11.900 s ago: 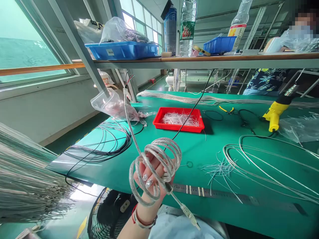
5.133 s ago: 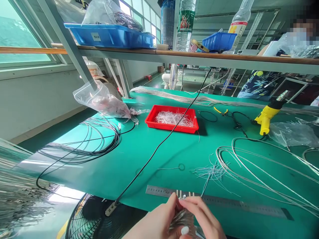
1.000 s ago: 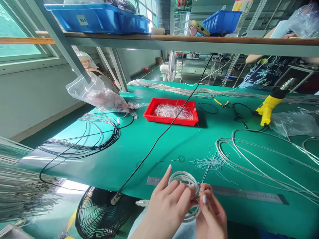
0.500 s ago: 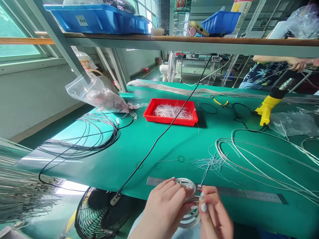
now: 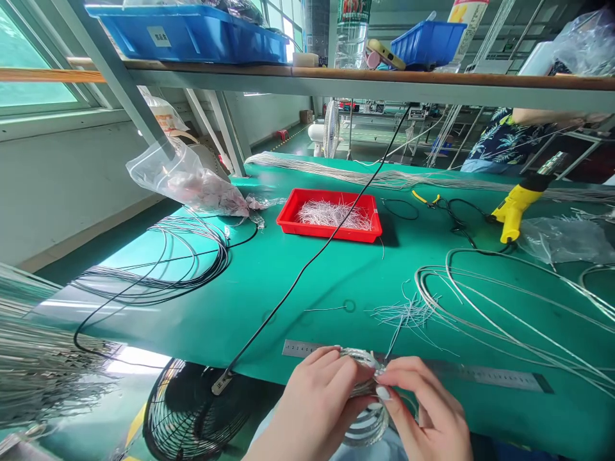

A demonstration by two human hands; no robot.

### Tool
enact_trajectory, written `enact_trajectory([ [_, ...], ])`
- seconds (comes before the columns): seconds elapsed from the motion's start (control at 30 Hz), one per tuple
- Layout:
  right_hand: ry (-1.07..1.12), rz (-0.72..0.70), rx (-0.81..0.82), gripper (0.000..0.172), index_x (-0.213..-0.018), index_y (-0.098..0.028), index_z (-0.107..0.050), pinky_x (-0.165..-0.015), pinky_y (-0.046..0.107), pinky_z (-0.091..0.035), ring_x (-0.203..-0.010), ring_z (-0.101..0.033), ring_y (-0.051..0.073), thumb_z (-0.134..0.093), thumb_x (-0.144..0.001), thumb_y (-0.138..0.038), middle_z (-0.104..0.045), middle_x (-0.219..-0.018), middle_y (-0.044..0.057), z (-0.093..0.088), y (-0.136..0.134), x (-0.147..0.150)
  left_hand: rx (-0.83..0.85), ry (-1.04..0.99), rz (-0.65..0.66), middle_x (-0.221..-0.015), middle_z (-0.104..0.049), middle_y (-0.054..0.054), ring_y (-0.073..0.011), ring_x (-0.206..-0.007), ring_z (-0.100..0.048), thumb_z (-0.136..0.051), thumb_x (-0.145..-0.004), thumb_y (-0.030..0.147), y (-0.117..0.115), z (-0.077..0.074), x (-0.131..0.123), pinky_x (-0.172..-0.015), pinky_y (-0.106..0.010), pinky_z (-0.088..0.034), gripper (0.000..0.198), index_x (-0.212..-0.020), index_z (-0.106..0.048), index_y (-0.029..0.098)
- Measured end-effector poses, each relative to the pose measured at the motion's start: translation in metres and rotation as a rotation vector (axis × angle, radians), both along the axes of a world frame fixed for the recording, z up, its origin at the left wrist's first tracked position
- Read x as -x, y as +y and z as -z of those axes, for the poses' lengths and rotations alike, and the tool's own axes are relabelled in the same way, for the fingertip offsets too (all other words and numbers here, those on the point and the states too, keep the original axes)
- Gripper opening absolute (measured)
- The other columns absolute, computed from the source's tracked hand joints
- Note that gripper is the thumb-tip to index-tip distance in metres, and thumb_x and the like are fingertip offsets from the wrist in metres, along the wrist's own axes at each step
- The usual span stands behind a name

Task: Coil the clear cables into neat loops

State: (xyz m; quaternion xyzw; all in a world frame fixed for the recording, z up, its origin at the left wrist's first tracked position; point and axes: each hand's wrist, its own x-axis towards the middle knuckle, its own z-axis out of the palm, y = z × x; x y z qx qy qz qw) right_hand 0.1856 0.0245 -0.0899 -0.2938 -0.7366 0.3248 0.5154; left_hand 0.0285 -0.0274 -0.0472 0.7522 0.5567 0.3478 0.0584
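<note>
Clear braided cable coil (image 5: 366,428) is resting in both hands at the bench's near edge, close by the steel ruler (image 5: 307,348) on the green mat (image 5: 269,301). Work in hand appears to be securing the coil at its upper side. Left hand (image 5: 319,400) is curling round the loops, fingers closed, holding them gathered. Right hand (image 5: 425,404) is reaching across, fingertips drawn narrow, pinching at the coil's top; what they grip there is too small to tell. Moment seems to call for keeping the loops tightly together.
</note>
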Motion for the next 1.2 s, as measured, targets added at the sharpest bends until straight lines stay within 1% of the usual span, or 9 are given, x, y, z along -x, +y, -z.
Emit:
enact_trajectory([
  [0.1, -0.032, 0.039, -0.065, 0.01, -0.087, -0.022, -0.065, -0.062, 0.018, -0.051, -0.074, -0.063, 0.012, -0.057, -0.091, -0.017, -0.064, -0.081, 0.003, -0.003, 0.002, -0.002, 0.026, -0.01, -0.001, -0.084, -0.069, 0.0, -0.0184, -0.07, -0.061, -0.042, -0.1, 0.035, 0.0, -0.001, -0.001, -0.065, -0.031, -0.05, 0.014, -0.097, -0.046, 0.022],
  [0.27, -0.055, 0.083, -0.25, 0.014, -0.092, -0.02, -0.06, -0.067, 0.018, -0.051, -0.077, -0.062, 0.011, -0.054, -0.089, -0.008, -0.062, -0.084, 0.004, 0.001, 0.002, 0.0, 0.067, -0.083, -0.006, -0.087, -0.069, 0.0, -0.0179, -0.073, -0.062, -0.045, -0.099, 0.04, -0.003, 0.0, -0.004, -0.064, -0.029, -0.051, 0.016, -0.099, -0.045, 0.024],
  [0.33, -0.056, 0.093, -0.268, 0.014, -0.093, -0.02, -0.059, -0.069, 0.019, -0.052, -0.077, -0.063, 0.012, -0.053, -0.089, -0.008, -0.062, -0.084, 0.005, 0.003, 0.002, 0.001, 0.074, -0.082, -0.021, -0.088, -0.069, 0.0, -0.0181, -0.074, -0.063, -0.045, -0.099, 0.04, -0.004, 0.002, -0.005, -0.064, -0.029, -0.052, 0.016, -0.1, -0.044, 0.024],
  [0.53, -0.015, 0.114, -0.229, 0.012, -0.091, -0.02, -0.06, -0.066, 0.02, -0.052, -0.075, -0.063, 0.013, -0.053, -0.089, -0.01, -0.063, -0.083, 0.005, 0.003, 0.0, 0.005, 0.108, -0.088, -0.017, -0.088, -0.067, -0.001, -0.0182, -0.077, -0.062, -0.044, -0.099, 0.039, -0.005, 0.002, -0.003, -0.067, -0.028, -0.052, 0.017, -0.1, -0.048, 0.023],
  [0.7, 0.042, 0.092, 0.013, 0.009, -0.086, -0.022, -0.064, -0.065, 0.023, -0.052, -0.076, -0.063, 0.015, -0.057, -0.092, -0.02, -0.063, -0.082, 0.005, 0.0, -0.007, 0.009, 0.179, -0.135, 0.0, -0.089, -0.065, -0.002, -0.016, -0.078, -0.062, -0.041, -0.101, 0.033, -0.003, -0.003, -0.001, -0.068, -0.025, -0.05, 0.017, -0.098, -0.053, 0.022],
  [0.77, 0.049, 0.081, 0.064, 0.011, -0.086, -0.022, -0.066, -0.067, 0.023, -0.052, -0.078, -0.062, 0.015, -0.057, -0.092, -0.024, -0.063, -0.084, 0.005, 0.0, -0.009, 0.008, 0.174, -0.142, 0.005, -0.088, -0.065, -0.002, -0.0154, -0.076, -0.061, -0.041, -0.101, 0.032, -0.003, -0.004, 0.0, -0.066, -0.023, -0.049, 0.018, -0.096, -0.055, 0.021],
  [1.03, 0.019, -0.002, 0.062, 0.014, -0.086, -0.023, -0.066, -0.068, 0.024, -0.051, -0.081, -0.064, 0.014, -0.054, -0.093, -0.023, -0.062, -0.091, 0.004, 0.004, -0.01, -0.009, 0.166, -0.185, 0.053, -0.092, -0.065, -0.002, -0.0147, -0.081, -0.059, -0.043, -0.1, 0.031, -0.004, -0.003, 0.0, -0.07, -0.022, -0.047, 0.017, -0.099, -0.058, 0.021],
  [1.1, -0.002, -0.001, 0.012, 0.011, -0.09, -0.023, -0.065, -0.068, 0.023, -0.053, -0.081, -0.065, 0.014, -0.054, -0.092, -0.022, -0.063, -0.09, 0.004, 0.002, -0.005, -0.016, 0.167, -0.18, 0.065, -0.091, -0.064, -0.002, -0.0149, -0.081, -0.057, -0.046, -0.099, 0.029, -0.005, -0.002, 0.002, -0.071, -0.023, -0.046, 0.014, -0.099, -0.058, 0.021],
  [1.2, -0.104, -0.009, -0.221, 0.017, -0.097, -0.022, -0.066, -0.066, 0.021, -0.055, -0.081, -0.066, 0.014, -0.058, -0.086, -0.012, -0.065, -0.088, 0.005, -0.009, 0.007, -0.024, 0.202, -0.169, 0.095, -0.089, -0.062, -0.001, -0.0147, -0.08, -0.056, -0.048, -0.099, 0.026, -0.005, -0.003, 0.004, -0.069, -0.023, -0.044, 0.011, -0.099, -0.058, 0.022],
])
